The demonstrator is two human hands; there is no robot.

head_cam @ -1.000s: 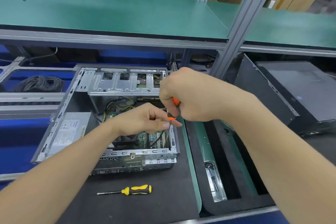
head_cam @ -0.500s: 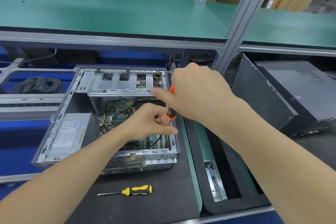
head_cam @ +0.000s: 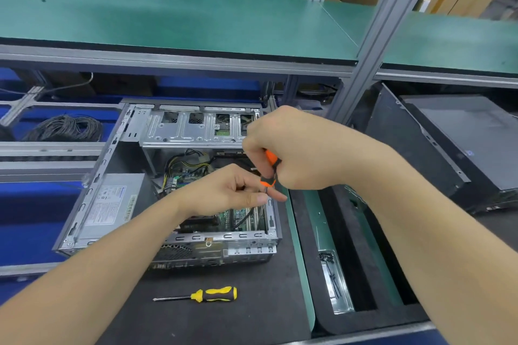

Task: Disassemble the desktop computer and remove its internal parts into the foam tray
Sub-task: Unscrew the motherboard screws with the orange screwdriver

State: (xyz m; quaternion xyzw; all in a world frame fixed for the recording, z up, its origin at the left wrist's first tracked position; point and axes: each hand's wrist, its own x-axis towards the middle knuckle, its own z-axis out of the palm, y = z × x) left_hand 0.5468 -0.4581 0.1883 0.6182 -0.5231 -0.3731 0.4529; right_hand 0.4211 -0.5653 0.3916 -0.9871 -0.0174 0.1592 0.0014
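Above the right side of the open grey metal desktop computer case (head_cam: 92, 204), which lay on the dark desk (head_cam: 224, 325), the right hand (head_cam: 297, 148) had its grip clamped round the handle of an upright orange-and-black screwdriver (head_cam: 270, 161). The left hand (head_cam: 224, 190) pinched the shaft below the handle. A black foam tray (head_cam: 364, 322) lay just beside the case on its right, and a yellow-and-black screwdriver (head_cam: 213, 294) lay in front.

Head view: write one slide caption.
Right hand grips orange screwdriver over open computer case; left hand pinches its shaft.
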